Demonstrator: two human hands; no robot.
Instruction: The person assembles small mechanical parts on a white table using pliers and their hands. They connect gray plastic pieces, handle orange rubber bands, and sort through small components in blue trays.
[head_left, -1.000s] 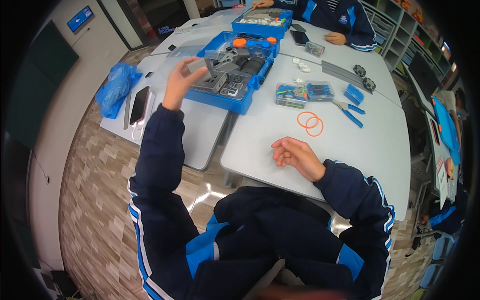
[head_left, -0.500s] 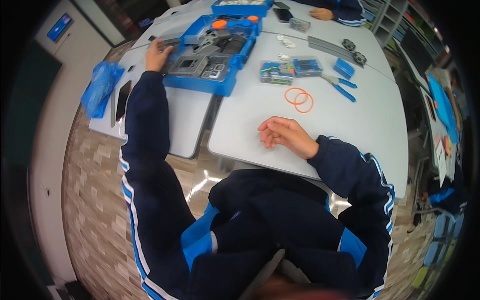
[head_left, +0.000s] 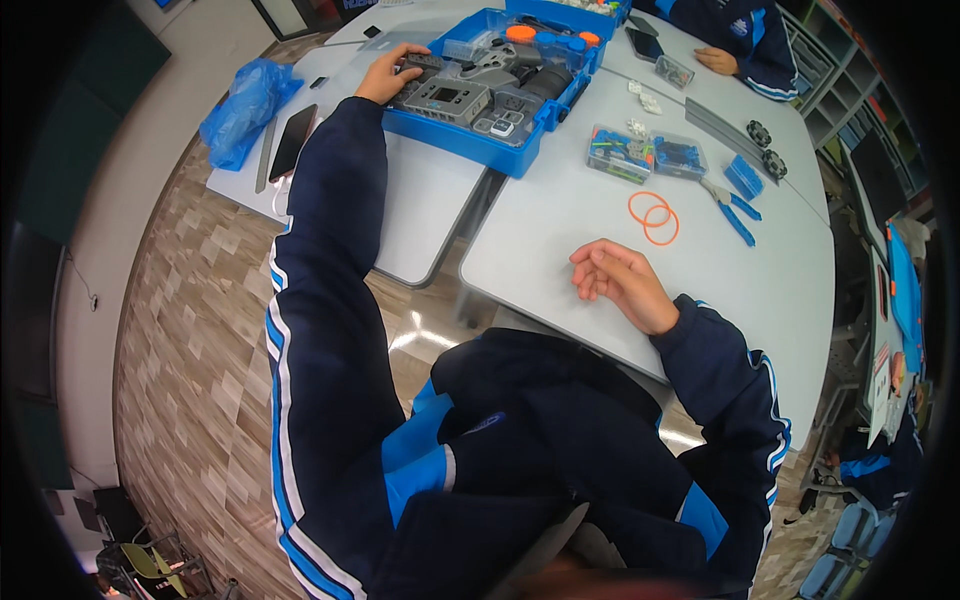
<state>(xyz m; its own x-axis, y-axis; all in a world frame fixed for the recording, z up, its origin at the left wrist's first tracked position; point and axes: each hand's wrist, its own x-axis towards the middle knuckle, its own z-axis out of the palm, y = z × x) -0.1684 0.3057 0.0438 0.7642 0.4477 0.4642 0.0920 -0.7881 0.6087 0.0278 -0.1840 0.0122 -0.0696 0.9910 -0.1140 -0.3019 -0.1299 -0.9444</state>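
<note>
My left hand (head_left: 388, 76) reaches to the left edge of a blue bin (head_left: 455, 146) of robot-kit parts. Its thumb and fingers are closed around a dark grey part (head_left: 424, 64) at the bin's rim; the part's exact kind is unclear. Beside it in the bin lie a grey block with a small screen (head_left: 448, 98), a grey game controller (head_left: 492, 68) and a dark round wheel (head_left: 548, 82). My right hand (head_left: 622, 283) rests on the white table (head_left: 540, 235), palm turned inward, fingers loosely curled and holding nothing. Two orange rings (head_left: 654, 217) lie just beyond it.
Small clear boxes of blue parts (head_left: 620, 153), blue-handled pliers (head_left: 736, 212) and a grey rail (head_left: 722, 128) lie farther right. A phone (head_left: 293, 142) and a blue plastic bag (head_left: 250, 110) are at the left. Across the table rests another person's hand (head_left: 716, 61).
My left hand has moved right, bringing the grey part from beside the bin to over its left edge. The view has shifted, while my right hand stays on the table.
</note>
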